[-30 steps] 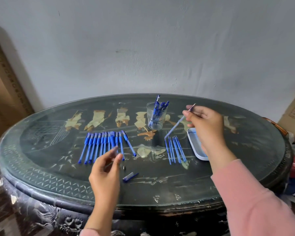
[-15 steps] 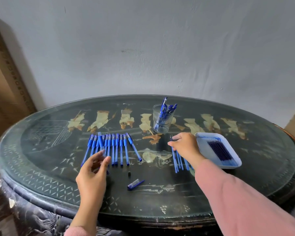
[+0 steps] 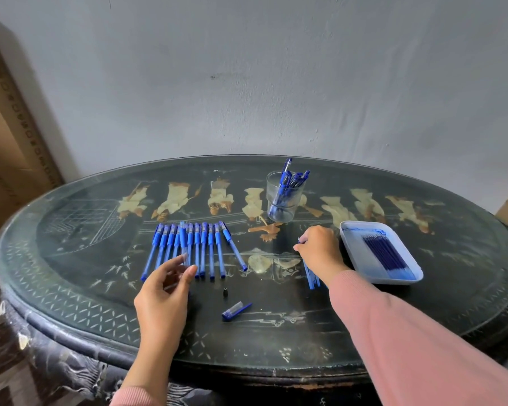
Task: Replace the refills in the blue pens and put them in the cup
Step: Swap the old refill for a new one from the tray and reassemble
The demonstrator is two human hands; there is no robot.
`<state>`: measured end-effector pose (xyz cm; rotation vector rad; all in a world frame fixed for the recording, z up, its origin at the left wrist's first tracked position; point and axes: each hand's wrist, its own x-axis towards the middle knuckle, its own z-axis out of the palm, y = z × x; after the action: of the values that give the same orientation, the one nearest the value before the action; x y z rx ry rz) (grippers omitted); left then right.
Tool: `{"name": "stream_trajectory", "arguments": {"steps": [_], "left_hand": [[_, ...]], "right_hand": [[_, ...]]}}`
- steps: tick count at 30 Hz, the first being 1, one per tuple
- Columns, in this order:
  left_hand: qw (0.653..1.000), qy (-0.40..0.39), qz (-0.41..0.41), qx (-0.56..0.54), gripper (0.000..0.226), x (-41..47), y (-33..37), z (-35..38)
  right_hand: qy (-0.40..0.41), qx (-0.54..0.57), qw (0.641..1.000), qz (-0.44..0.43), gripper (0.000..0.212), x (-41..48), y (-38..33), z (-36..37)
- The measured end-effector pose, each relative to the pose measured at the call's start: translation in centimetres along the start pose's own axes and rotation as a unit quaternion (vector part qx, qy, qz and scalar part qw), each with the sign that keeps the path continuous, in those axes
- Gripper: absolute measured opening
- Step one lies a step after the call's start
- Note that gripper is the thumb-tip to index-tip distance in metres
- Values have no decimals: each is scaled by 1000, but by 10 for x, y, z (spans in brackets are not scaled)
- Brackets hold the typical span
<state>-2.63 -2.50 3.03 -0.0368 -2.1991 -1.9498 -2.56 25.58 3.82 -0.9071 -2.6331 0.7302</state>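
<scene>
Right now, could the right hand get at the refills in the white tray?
Probably yes. The right hand is close beside the tray, whose refills lie uncovered, and nothing stands between them. Its curled fingers may need emptying first.

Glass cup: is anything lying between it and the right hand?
No: the head view shows only bare, inlaid table between the glass cup and the right hand.
</scene>
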Motion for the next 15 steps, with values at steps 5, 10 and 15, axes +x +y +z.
{"name": "stream_trajectory", "arguments": {"steps": [5,10,15], "left_hand": [[1000,-1,-2,5,23,0,0,-1],[1000,3,-2,7,22,0,1,0],[1000,3,-3,5,22,0,2,0]], "right_hand": [[25,-8,1000,-13,10,-1,0,1],[31,-13,999,-22,11,0,0,0],[43,-12,998,-38,14,1,1,1]]}}
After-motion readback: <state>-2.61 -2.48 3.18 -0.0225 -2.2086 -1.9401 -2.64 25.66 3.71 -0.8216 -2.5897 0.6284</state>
